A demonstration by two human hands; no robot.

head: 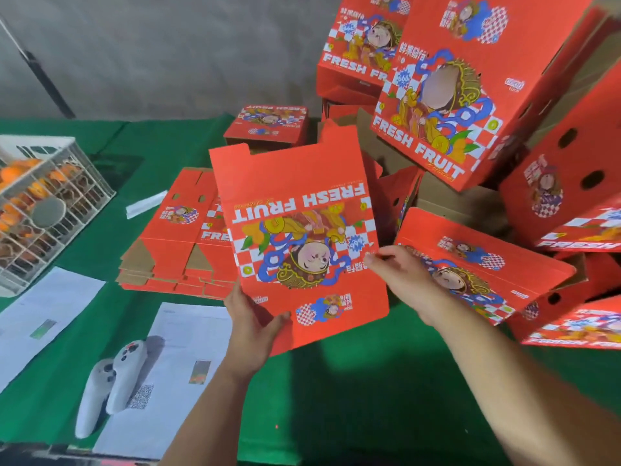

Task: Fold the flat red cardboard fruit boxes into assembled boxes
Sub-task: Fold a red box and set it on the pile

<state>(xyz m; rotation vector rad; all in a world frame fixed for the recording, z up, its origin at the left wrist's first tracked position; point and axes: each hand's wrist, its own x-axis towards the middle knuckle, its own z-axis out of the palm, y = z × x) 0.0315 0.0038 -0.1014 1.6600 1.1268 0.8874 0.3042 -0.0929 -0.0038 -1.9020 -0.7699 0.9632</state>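
Here a green cloth covers the tabletop (pixel 319 398), and a plain grey wall (pixel 168 45) stands behind it.

One flat red box (pixel 295 230) is held up above the cloth, tilted, its "FRESH FRUIT" print upside down to the camera. The left hand (pixel 252 321) grips its lower left corner, thumb curled over the printed face and the other fingers hidden behind the card. The right hand (pixel 400 274) pinches the right edge near the middle, fingers (pixel 386 255) bent onto the card.

Just behind it to the left lies one stack of flat boxes (pixel 181 240); how many sheets it holds cannot be told. On the right, assembled boxes (pixel 470 95) are heaped at angles, at least six showing, some cut off by the edge of the view. One more small-looking red box (pixel 268 126) sits apart at the back.

At the left stands one white wire crate (pixel 50 203) with oranges (pixel 20 173) inside, too crowded to count. Two printed paper sheets (pixel 50 314) lie near the front, and two grey handheld controllers (pixel 111 375) rest side by side, partly on the nearer sheet. One small white strip (pixel 144 205) lies beside the stack.
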